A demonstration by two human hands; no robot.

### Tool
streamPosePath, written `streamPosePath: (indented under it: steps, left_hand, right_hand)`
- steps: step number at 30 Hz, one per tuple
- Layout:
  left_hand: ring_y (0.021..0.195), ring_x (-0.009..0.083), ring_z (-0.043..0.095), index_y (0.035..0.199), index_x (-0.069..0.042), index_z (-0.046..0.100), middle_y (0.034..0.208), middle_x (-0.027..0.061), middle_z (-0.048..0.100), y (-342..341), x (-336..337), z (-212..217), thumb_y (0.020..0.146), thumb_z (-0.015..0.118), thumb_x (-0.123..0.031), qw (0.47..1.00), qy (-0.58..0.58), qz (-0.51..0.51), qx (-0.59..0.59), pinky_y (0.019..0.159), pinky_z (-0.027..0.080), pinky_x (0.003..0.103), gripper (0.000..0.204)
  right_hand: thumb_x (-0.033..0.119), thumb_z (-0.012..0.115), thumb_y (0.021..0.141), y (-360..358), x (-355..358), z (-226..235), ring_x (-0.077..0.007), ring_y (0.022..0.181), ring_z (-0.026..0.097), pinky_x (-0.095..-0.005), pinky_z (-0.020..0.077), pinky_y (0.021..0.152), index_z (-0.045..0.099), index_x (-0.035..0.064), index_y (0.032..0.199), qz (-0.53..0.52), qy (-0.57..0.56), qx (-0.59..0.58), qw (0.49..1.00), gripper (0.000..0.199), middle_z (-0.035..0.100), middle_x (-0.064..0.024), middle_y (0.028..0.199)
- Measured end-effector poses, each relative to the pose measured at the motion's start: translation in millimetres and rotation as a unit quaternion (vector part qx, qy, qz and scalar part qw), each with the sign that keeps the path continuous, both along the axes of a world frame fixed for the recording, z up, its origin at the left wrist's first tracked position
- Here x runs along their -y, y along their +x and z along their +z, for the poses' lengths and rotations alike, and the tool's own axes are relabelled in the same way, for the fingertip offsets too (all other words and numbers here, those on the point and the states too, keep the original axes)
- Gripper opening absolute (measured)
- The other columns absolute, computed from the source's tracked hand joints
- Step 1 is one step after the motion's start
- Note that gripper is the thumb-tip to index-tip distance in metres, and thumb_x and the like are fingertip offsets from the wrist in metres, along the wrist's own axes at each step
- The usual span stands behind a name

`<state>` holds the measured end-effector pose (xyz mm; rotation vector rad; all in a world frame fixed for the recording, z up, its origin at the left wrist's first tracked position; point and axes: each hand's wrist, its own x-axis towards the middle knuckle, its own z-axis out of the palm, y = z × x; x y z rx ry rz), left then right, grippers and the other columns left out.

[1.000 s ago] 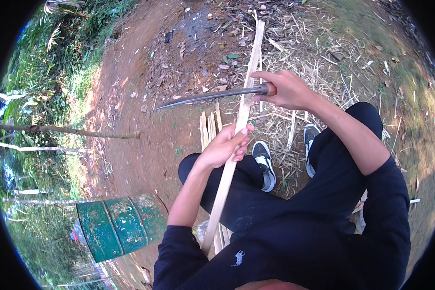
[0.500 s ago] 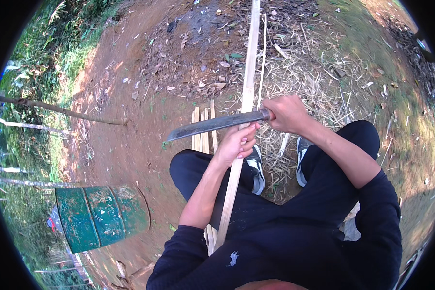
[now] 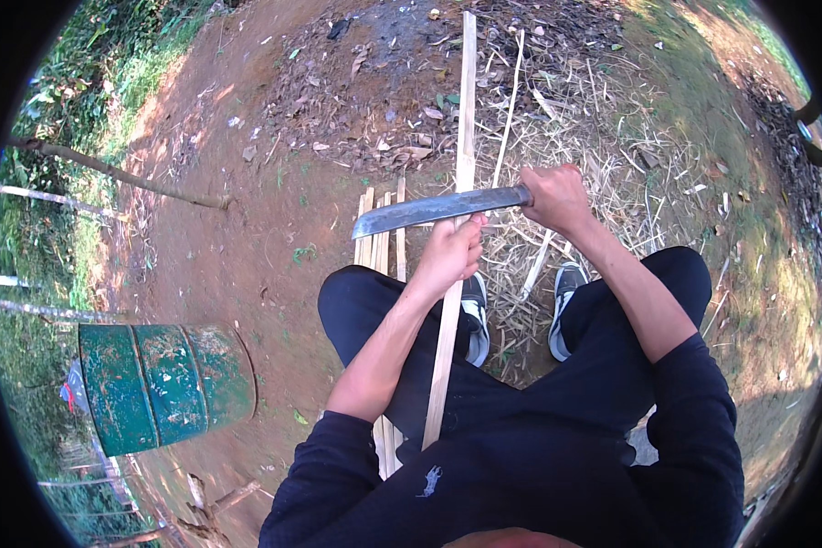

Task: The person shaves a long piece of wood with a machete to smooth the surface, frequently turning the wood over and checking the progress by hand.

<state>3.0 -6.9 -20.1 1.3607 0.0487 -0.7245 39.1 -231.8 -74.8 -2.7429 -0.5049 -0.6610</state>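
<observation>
A long pale strip of split wood or bamboo (image 3: 446,352) runs from my lap out past my feet. My left hand (image 3: 452,253) is closed around its middle. In my right hand (image 3: 557,198) is the handle of a machete (image 3: 429,209), its broad dark blade pointing left. The blade lies across the strip just beyond my left fingers; whether its edge bites into the strip, I cannot tell. My fingers hide most of the machete's handle.
Several pale strips (image 3: 384,219) lie on the ground beside my left knee. Shavings (image 3: 603,155) litter the dirt beyond my shoes (image 3: 475,320). A green metal drum (image 3: 169,384) is at the left, with a thin pole (image 3: 123,173) farther off.
My right hand has moved slightly right and away from me, drawing the machete rightward along with it. The strip's far end has come into view. My left hand still grips the strip.
</observation>
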Motion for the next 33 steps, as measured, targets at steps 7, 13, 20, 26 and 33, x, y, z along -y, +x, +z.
streamPosePath:
  steps: [7, 13, 20, 26, 33]
  left_hand:
    - [0.048, 0.0018, 0.023, 0.110, -0.005, 0.051, 0.065, -0.0091, 0.028, -18.9, 10.2, -5.3, 0.105, 0.045, -0.023, 0.998, -0.003, -0.040, -0.041, 0.040, 0.021, 0.022, 0.020]
    - [0.047, 0.0008, 0.025, 0.107, -0.005, 0.051, 0.065, -0.0090, 0.030, -12.9, 9.0, -1.9, 0.104, 0.046, -0.022, 0.999, -0.007, -0.037, -0.003, 0.038, 0.021, 0.021, 0.017]
    - [0.045, 0.0005, 0.025, 0.110, -0.005, 0.052, 0.064, -0.0087, 0.030, -21.8, 3.9, -5.5, 0.104, 0.045, -0.019, 0.995, 0.000, -0.102, -0.023, 0.037, 0.022, 0.019, 0.017]
    - [0.044, 0.0006, 0.026, 0.116, 0.000, 0.052, 0.063, -0.0079, 0.032, -10.5, 11.8, -8.7, 0.104, 0.043, -0.016, 0.997, -0.002, -0.074, 0.028, 0.035, 0.024, 0.019, 0.023]
    - [0.046, 0.0015, 0.027, 0.115, -0.003, 0.052, 0.065, -0.0081, 0.030, -10.7, 9.6, -14.0, 0.107, 0.041, -0.024, 0.997, 0.018, -0.057, 0.039, 0.038, 0.025, 0.021, 0.025]
  right_hand:
    - [0.019, 0.070, 0.066, -14.2, -27.2, 14.0, -0.0226, 0.045, 0.058, -0.0402, 0.0419, 0.046, 0.050, 0.0120, 0.066, 0.056, -0.001, 0.066, 0.996, 0.021, 0.055, -0.0033, 0.054]
    - [0.017, 0.065, 0.083, 22.2, 14.5, 1.1, -0.0192, 0.044, 0.056, -0.0354, 0.0407, 0.042, 0.055, 0.0091, 0.068, -0.087, -0.049, -0.036, 0.994, 0.019, 0.054, -0.0027, 0.052]
    - [0.023, 0.054, 0.095, 49.1, 125.8, 16.8, -0.0247, 0.061, 0.068, -0.0409, 0.0569, 0.061, 0.073, 0.0071, 0.101, -0.391, 0.074, -0.129, 0.908, 0.025, 0.070, -0.0132, 0.074]
    - [0.021, 0.063, 0.087, 9.1, 36.2, 29.2, -0.0196, 0.044, 0.058, -0.0369, 0.0422, 0.041, 0.066, 0.0089, 0.082, -0.154, 0.165, -0.188, 0.956, 0.014, 0.059, -0.0069, 0.056]
    - [0.015, 0.069, 0.075, -20.7, -8.0, 24.6, -0.0211, 0.050, 0.063, -0.0383, 0.0447, 0.043, 0.055, 0.0099, 0.071, 0.054, 0.001, 0.020, 0.998, 0.016, 0.060, -0.0049, 0.058]
